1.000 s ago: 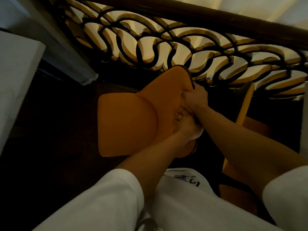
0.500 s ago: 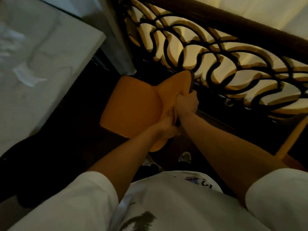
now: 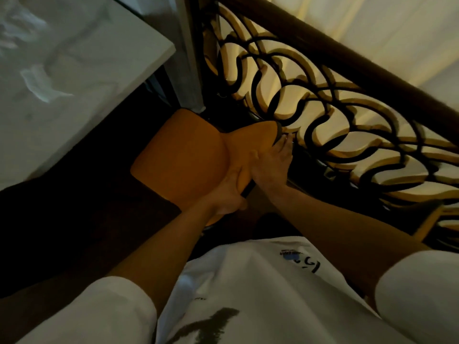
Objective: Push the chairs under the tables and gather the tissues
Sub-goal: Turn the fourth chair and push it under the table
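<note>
Over the last second the view has swung left, and the orange chair now sits in the middle of the frame with its seat pointing toward the white marble surface at the upper left; that surface was only a sliver at the frame's edge a second ago. The chair has come closer to it, though the seat is not yet under it and a strip of dark floor lies between them. The left hand curls its fingers around the lower edge of the backrest, thumb on the orange face. The right hand holds the backrest's upper edge, fingers wrapped behind it, close to the ornate railing. A crumpled tissue lies on the surface at the left, untouched. The chair push looks about midway; gathering the tissues seems still to come.
</note>
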Available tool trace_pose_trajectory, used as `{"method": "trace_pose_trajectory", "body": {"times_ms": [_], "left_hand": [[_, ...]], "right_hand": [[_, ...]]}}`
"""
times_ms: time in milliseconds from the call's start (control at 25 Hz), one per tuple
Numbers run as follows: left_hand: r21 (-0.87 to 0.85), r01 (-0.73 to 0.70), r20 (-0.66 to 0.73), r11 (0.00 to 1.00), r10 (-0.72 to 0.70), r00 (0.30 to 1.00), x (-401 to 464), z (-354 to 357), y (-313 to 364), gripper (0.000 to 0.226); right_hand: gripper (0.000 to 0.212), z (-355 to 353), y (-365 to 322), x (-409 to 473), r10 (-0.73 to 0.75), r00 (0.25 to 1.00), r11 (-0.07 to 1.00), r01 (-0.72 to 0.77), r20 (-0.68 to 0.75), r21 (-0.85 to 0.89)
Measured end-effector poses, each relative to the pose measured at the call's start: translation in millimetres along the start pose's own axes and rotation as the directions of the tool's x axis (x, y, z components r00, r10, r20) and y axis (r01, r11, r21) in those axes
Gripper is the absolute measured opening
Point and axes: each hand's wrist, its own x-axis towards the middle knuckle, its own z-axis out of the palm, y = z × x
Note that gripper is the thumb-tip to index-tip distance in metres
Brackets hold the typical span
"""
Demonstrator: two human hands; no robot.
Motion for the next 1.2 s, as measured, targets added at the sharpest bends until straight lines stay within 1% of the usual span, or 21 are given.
{"method": "trace_pose_trajectory", "body": {"times_ms": [40, 80, 120, 160, 200, 240, 280, 360, 400, 440, 480, 520, 560, 600, 720, 760, 880, 1000, 1080, 1160, 1200], "left_hand": [[-0.026, 0.003, -0.027, 1.000, -0.004, 1.000, -1.7, 2.5, -1.5, 0.127], [-0.058, 0.013, -0.065, 0.998, -0.016, 0.998, -4.8, 4.8, -2.3, 0.125], [-0.073, 0.021, -0.112, 0.997, -0.029, 0.993, -7.3, 6.5, -1.9, 0.121], [-0.062, 0.027, -0.144, 0.998, -0.036, 0.989, -9.3, 7.9, -0.7, 0.117], [-0.055, 0.033, -0.164, 0.998, -0.042, 0.986, -10.5, 7.9, 1.2, 0.113], [-0.064, 0.056, -0.187, 0.996, -0.067, 0.980, -11.1, 7.8, 3.9, 0.107], [-0.073, 0.094, -0.207, 0.993, -0.107, 0.972, -12.5, 7.9, 6.3, 0.100], [-0.028, 0.183, -0.269, 0.983, -0.183, 0.946, -17.5, 11.2, 12.4, 0.085], [0.003, 0.216, -0.319, 0.976, -0.203, 0.926, -22.0, 16.3, 14.0, 0.076], [0.035, 0.225, -0.390, 0.974, -0.194, 0.900, -26.4, 23.3, 14.9, 0.068], [0.085, 0.217, -0.465, 0.972, -0.154, 0.872, -29.6, 31.0, 16.2, 0.059], [0.146, 0.212, -0.525, 0.966, -0.106, 0.845, -31.6, 37.4, 18.2, 0.050], [0.181, 0.221, -0.570, 0.958, -0.081, 0.817, -33.0, 42.5, 21.2, 0.041], [0.189, 0.233, -0.593, 0.954, -0.078, 0.801, -33.1, 44.7, 22.8, 0.037], [0.195, 0.232, -0.586, 0.953, -0.076, 0.807, -31.5, 42.7, 22.5, 0.056], [0.202, 0.237, -0.576, 0.950, -0.080, 0.813, -30.7, 41.6, 21.9, 0.063], [0.168, 0.242, -0.572, 0.956, -0.106, 0.814, -26.9, 41.4, 21.1, 0.066], [0.129, 0.257, -0.545, 0.958, -0.148, 0.825, -24.6, 42.8, 17.1, 0.063], [0.105, 0.253, -0.522, 0.962, -0.163, 0.837, -24.7, 43.0, 14.1, 0.055], [0.081, 0.246, -0.507, 0.966, -0.173, 0.844, -24.9, 44.1, 14.1, 0.051], [0.085, 0.243, -0.503, 0.966, -0.169, 0.848, -24.5, 43.6, 14.5, 0.051]], "right_hand": [[0.087, -2.5, 2.0, 0.6, -0.134, 0.991, 0.988, 0.131, -0.030, -0.085], [0.081, -5.3, 2.3, 3.8, -0.325, 0.945, 0.934, 0.316, -0.026, -0.167], [0.071, -7.9, 1.4, 10.7, -0.523, 0.852, 0.827, 0.513, 0.020, -0.230], [0.060, -12.3, -0.3, 18.9, -0.664, 0.740, 0.705, 0.667, 0.103, -0.241], [0.049, -19.3, -2.3, 29.4, -0.742, 0.637, 0.602, 0.770, 0.208, -0.208], [0.044, -27.4, -4.6, 42.0, -0.766, 0.545, 0.523, 0.837, 0.341, -0.161], [0.048, -34.6, -6.5, 52.5, -0.754, 0.452, 0.464, 0.880, 0.477, -0.101], [0.059, -45.2, -10.3, 69.8, -0.658, 0.246, 0.320, 0.947, 0.712, -0.032], [0.066, -48.0, -12.5, 77.6, -0.598, 0.148, 0.235, 0.972, 0.788, -0.004], [0.077, -50.2, -16.1, 84.5, -0.544, 0.074, 0.155, 0.988, 0.836, 0.013], [0.092, -52.2, -21.1, 90.4, -0.508, 0.046, 0.105, 0.994, 0.860, 0.009], [0.108, -52.3, -24.8, 96.0, -0.487, 0.055, 0.092, 0.996, 0.872, -0.011], [0.118, -50.5, -27.9, 99.3, -0.477, 0.070, 0.099, 0.995, 0.876, -0.025], [0.120, -48.1, -28.2, 99.3, -0.472, 0.084, 0.116, 0.993, 0.877, -0.032], [0.099, -38.3, -20.1, 97.1, -0.504, 0.101, 0.137, 0.990, 0.858, -0.036], [0.097, -34.7, -19.1, 97.4, -0.511, 0.104, 0.142, 0.989, 0.853, -0.036], [0.101, -30.4, -18.6, 98.7, -0.472, 0.098, 0.158, 0.987, 0.876, -0.026], [0.105, -32.8, -21.8, 97.9, -0.438, 0.092, 0.128, 0.991, 0.894, -0.039], [0.109, -36.7, -23.8, 98.8, -0.394, 0.044, 0.084, 0.996, 0.918, -0.012], [0.109, -41.0, -25.5, 101.5, -0.317, -0.058, -0.045, 0.998, 0.947, 0.046], [0.103, -41.2, -25.2, 102.6, -0.301, -0.095, -0.120, 0.991, 0.949, 0.061]]}}
